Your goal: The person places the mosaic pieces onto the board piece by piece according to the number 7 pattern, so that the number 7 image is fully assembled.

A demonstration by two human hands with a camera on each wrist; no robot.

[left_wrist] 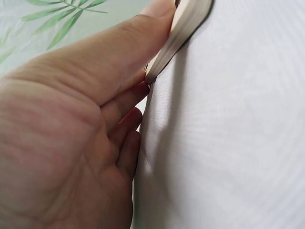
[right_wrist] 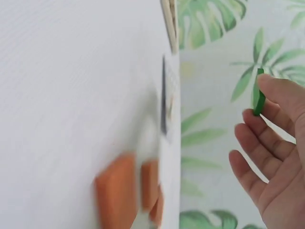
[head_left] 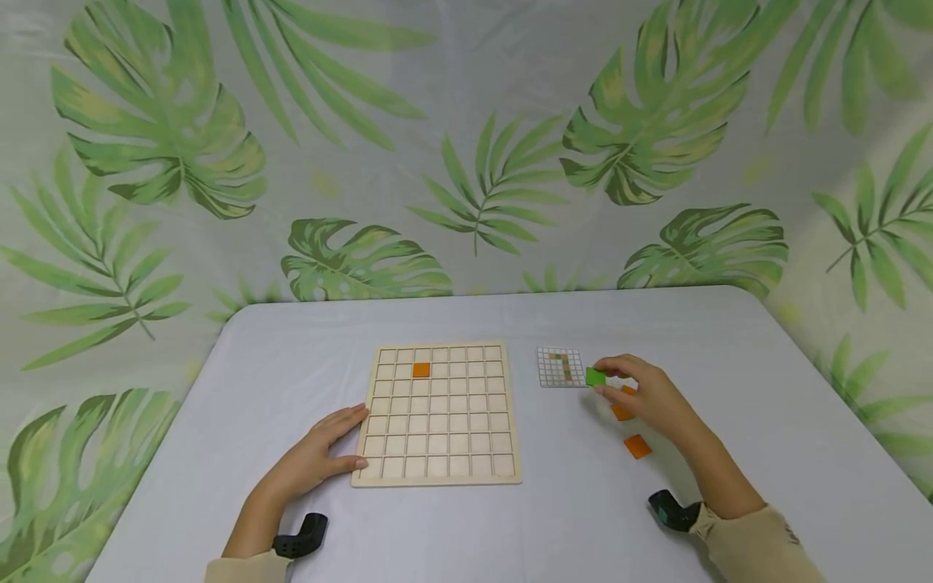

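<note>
A wooden grid board [head_left: 437, 467] lies flat on the table, with one orange square tile [head_left: 421, 370] in a cell near its top. My left hand [head_left: 321, 449] rests against the board's left edge, fingers fairly straight; in the left wrist view its thumb [left_wrist: 138, 43] touches the board's side [left_wrist: 178, 36]. My right hand [head_left: 652, 397] pinches a green square tile [head_left: 595, 376] between thumb and fingers, raised off the table, as the right wrist view also shows with the tile [right_wrist: 259, 93] seen edge-on. Beneath that hand lie loose orange tiles [head_left: 637, 446], partly hidden by it.
A small printed grid card [head_left: 550, 379] with a coloured pattern lies right of the board, just left of the green tile. White cloth [head_left: 306, 348] covers the table. Behind it hangs a leaf-print curtain [head_left: 503, 162]. Dark devices [head_left: 302, 536] are worn at both wrists.
</note>
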